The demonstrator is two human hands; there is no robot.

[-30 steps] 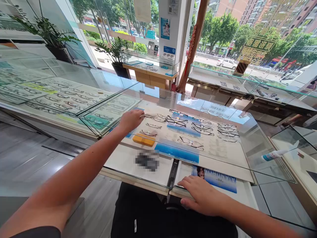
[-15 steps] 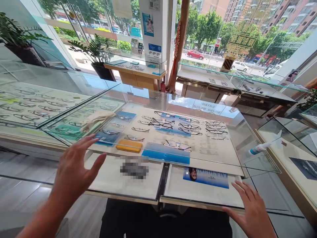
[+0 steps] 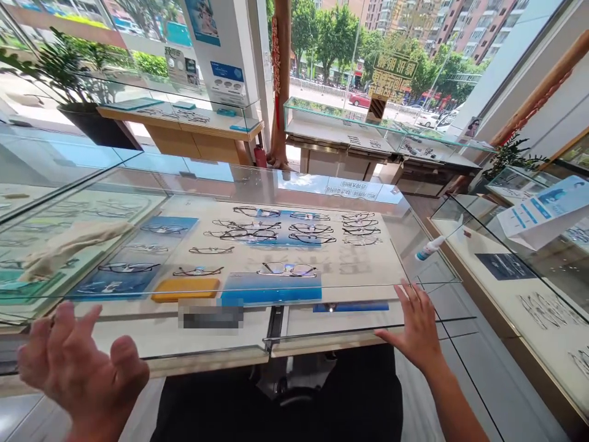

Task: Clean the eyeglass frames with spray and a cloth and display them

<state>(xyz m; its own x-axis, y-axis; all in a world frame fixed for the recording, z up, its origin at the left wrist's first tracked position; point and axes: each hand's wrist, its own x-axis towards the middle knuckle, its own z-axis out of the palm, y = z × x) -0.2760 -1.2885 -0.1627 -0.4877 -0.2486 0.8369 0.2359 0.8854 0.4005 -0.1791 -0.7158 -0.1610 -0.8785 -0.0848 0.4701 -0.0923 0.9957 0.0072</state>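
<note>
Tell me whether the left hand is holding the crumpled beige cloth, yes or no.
No, the crumpled beige cloth lies on the clear glass countertop, with a visible gap between it and the left hand.

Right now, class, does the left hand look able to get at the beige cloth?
Probably yes: the left hand looks empty, and the beige cloth appears to lie on top of the glass counter, a little beyond the fingers, with nothing visible blocking the way.
</note>
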